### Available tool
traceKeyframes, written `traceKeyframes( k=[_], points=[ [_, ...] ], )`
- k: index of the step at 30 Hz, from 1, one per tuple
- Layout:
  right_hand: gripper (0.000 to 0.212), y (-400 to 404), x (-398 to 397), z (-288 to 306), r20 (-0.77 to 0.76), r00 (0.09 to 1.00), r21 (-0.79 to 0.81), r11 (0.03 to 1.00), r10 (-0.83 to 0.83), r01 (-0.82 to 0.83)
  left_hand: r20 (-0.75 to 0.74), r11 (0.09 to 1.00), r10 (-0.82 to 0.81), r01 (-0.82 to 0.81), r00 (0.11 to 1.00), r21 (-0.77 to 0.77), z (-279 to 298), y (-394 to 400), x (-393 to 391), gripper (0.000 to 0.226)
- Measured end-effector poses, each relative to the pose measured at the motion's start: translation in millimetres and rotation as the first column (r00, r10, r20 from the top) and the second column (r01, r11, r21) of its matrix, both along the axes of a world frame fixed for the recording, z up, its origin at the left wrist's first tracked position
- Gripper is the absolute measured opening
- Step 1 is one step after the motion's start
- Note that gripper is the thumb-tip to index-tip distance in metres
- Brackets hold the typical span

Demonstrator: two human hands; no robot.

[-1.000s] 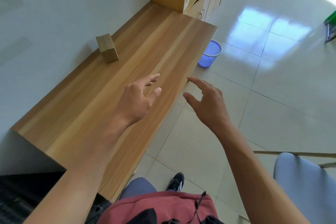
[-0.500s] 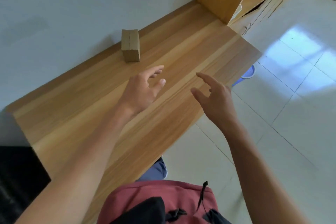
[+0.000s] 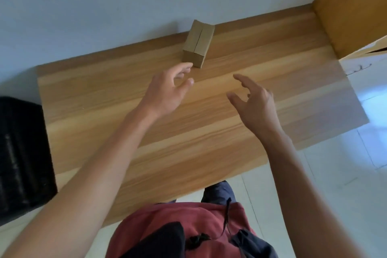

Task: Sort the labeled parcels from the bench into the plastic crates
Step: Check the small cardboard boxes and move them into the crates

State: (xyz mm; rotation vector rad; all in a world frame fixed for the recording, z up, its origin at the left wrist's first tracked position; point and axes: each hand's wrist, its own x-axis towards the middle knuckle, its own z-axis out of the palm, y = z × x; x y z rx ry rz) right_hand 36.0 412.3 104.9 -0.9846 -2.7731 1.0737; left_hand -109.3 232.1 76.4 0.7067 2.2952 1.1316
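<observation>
1. A single cardboard parcel (image 3: 198, 43) is sitting on the wooden bench (image 3: 209, 123), at the bench's far edge and against the pale wall (image 3: 125, 0). It is lying with a long face up, and a seam is running down the middle of that face. No label is showing on the faces in view.

2. The left hand (image 3: 167, 92) is hovering above the bench, just short of the parcel's near end. Its fingertips (image 3: 186, 68) are sitting right beside the parcel's near left corner; whether they are touching it cannot be told. The fingers are spread and loosely extended, and the hand is holding nothing.

3. The right hand (image 3: 254, 104) is hovering above the bench, to the right of the parcel and clearly apart from it. Its fingers are spread with a slight curl, thumb toward the left hand, and it is holding nothing.

4. Both bare forearms are reaching across the bench toward the parcel from the near side.

5. A wooden cabinet (image 3: 351, 6) is standing at the bench's right end, right of the parcel.

6. A black object (image 3: 21, 153) is sitting beside the bench's left end; what it is cannot be told.

7. A red garment (image 3: 178, 222) with dark straps is showing at the near edge of the bench, on the person's chest.

8. A light tiled floor (image 3: 335, 174) is showing beyond the bench's right and near edges.
</observation>
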Motion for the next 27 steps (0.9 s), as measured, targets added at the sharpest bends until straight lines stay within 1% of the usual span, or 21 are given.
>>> traceKeyframes(
  k=[6,8,11,15,18,21,24,27],
  points=[
    [0.05,46,-55,-29,0.009,0.981,-0.048,0.98,0.194,-0.193,0.064,0.982,0.186,-0.183,0.981,-0.045,-13,30,-13,0.046],
    [0.05,65,-70,-40,0.025,0.972,-0.072,0.97,0.235,-0.232,0.099,0.968,0.247,-0.242,0.964,-0.06,-18,45,-15,0.045],
    [0.051,95,-89,-59,0.048,0.96,-0.111,0.956,0.276,-0.27,0.131,0.961,0.272,-0.261,0.953,-0.093,-25,70,-20,0.046],
    [0.053,128,-110,-80,0.094,0.952,-0.161,0.948,0.291,-0.274,0.178,0.944,0.326,-0.309,0.929,-0.118,-39,96,-29,0.05],
    [0.055,143,-130,-93,0.125,0.944,-0.195,0.941,0.304,-0.277,0.225,0.913,0.407,-0.388,0.885,-0.126,-54,106,-36,0.053],
    [0.059,152,-157,-103,0.14,0.939,-0.197,0.938,0.314,-0.284,0.276,0.878,0.479,-0.459,0.833,-0.137,-68,114,-43,0.055],
    [0.063,157,-181,-113,0.141,0.94,-0.193,0.94,0.311,-0.282,0.293,0.86,0.511,-0.477,0.808,-0.183,-76,124,-48,0.056],
    [0.067,158,-199,-121,0.135,0.938,-0.193,0.937,0.319,-0.291,0.318,0.842,0.539,-0.504,0.78,-0.193,-79,135,-53,0.056]
  ],
)
